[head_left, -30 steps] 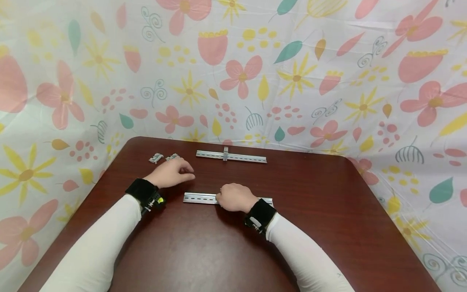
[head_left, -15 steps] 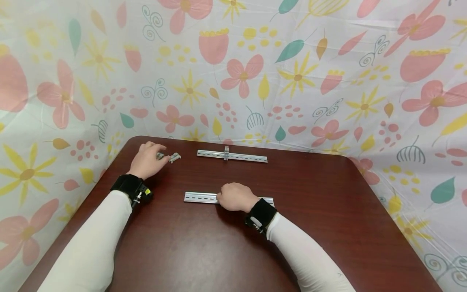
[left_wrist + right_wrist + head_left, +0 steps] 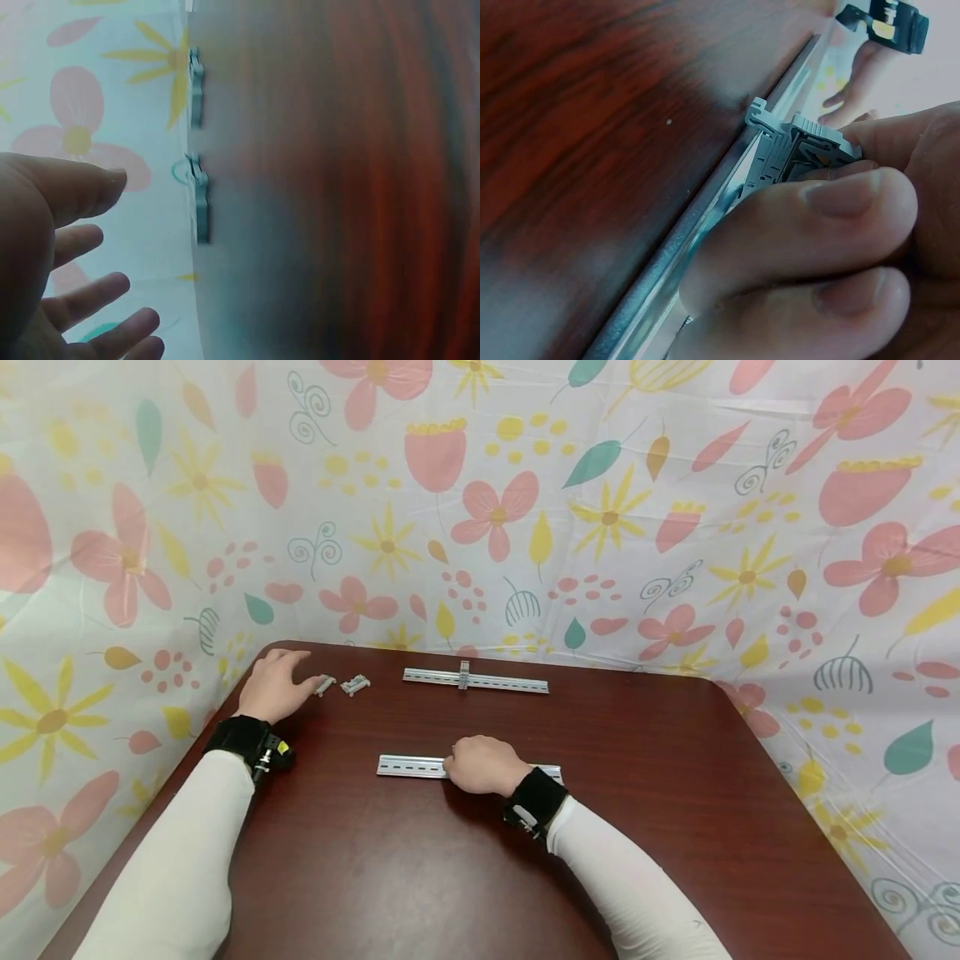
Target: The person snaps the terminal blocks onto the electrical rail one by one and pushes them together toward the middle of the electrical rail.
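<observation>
Right hand (image 3: 483,766) pinches grey block (image 3: 771,156) at nearer rail (image 3: 405,767); slack pinch may tip it. Left hand (image 3: 273,687) wide, near loose blocks (image 3: 356,684).

In front of you spreads a dark reddish-brown table (image 3: 660,777) with a visible wood grain, its far corners rounded. Behind it and to both sides you have a white cloth (image 3: 480,593) hanging like a wall, lightly creased and printed with pink flowers (image 3: 498,516), yellow flowers (image 3: 611,517), teal leaves (image 3: 594,465) and grey-blue swirls (image 3: 315,550). Light leaves a pale, soft-edged sheen (image 3: 405,868) on the part of the table nearest you, and at your upper left the print of the cloth looks washed out and paler
</observation>
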Demonstrator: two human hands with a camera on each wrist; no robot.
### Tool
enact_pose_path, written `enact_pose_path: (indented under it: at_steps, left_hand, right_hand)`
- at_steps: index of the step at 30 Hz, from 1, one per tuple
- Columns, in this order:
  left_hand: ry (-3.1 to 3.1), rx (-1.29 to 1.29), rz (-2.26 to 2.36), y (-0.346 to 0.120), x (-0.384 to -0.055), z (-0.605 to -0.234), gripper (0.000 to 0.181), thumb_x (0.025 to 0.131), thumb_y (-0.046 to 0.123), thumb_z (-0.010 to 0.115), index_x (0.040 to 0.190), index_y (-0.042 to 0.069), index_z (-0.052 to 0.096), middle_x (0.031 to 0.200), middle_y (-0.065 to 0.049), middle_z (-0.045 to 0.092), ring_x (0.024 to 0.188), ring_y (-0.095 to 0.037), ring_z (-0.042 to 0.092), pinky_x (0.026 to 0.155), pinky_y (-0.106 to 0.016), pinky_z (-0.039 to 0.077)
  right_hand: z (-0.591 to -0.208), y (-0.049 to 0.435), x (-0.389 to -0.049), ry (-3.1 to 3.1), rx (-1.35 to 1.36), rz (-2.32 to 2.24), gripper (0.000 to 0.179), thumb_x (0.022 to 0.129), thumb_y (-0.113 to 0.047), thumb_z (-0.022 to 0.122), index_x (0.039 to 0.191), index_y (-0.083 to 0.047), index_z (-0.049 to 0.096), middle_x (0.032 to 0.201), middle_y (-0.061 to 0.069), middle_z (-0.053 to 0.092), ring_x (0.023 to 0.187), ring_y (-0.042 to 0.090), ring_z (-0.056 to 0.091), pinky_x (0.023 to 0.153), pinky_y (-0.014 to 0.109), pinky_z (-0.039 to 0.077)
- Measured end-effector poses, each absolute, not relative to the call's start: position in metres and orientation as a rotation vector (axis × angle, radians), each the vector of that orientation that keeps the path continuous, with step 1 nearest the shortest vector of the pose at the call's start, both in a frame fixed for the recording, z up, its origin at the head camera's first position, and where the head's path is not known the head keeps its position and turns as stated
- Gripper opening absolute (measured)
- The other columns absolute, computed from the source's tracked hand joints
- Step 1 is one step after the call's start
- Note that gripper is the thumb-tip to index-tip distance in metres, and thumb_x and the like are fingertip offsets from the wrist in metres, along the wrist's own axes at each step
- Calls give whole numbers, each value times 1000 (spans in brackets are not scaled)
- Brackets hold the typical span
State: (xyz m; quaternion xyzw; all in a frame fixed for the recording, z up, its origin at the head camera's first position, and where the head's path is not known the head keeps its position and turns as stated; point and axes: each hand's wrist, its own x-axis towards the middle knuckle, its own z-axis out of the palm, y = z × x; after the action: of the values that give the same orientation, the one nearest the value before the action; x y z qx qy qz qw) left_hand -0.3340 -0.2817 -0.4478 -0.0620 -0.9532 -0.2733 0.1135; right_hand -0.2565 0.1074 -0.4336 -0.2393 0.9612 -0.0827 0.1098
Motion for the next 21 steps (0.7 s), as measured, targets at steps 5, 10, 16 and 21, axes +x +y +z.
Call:
enact_pose_path:
  at_steps: [5,10,16,21]
  left_hand:
    - [-2863,-195,-755,-289,-333,-448,67,109,30,69,164,-2,49,164,-36,38,146,-63,34,114,-76,36]
    - [-2968,-230,-714,-291,-334,-449,72,108,29,69,168,-1,42,171,-37,28,152,-67,25,114,-80,34]
    - [-3038,-288,-688,-290,-340,-454,74,108,29,70,170,1,41,174,-35,26,152,-70,24,112,-83,35]
    - [-3070,-384,-648,-286,-343,-456,69,109,26,68,168,1,45,171,-34,34,153,-66,27,119,-80,31]
  right_hand:
    - [-434,108,-256,2822,-708,-250,41,113,-28,53,81,-17,77,95,6,77,78,17,66,75,47,61]
    - [-434,108,-256,2824,-703,-239,42,112,-29,52,81,-17,77,95,6,78,78,17,66,75,47,61]
    - [-434,108,-257,2822,-700,-242,41,113,-28,52,82,-17,77,96,6,78,78,17,66,75,46,61]
    - [-435,108,-258,2819,-695,-244,41,113,-28,52,84,-17,78,96,5,78,78,17,66,75,46,61]
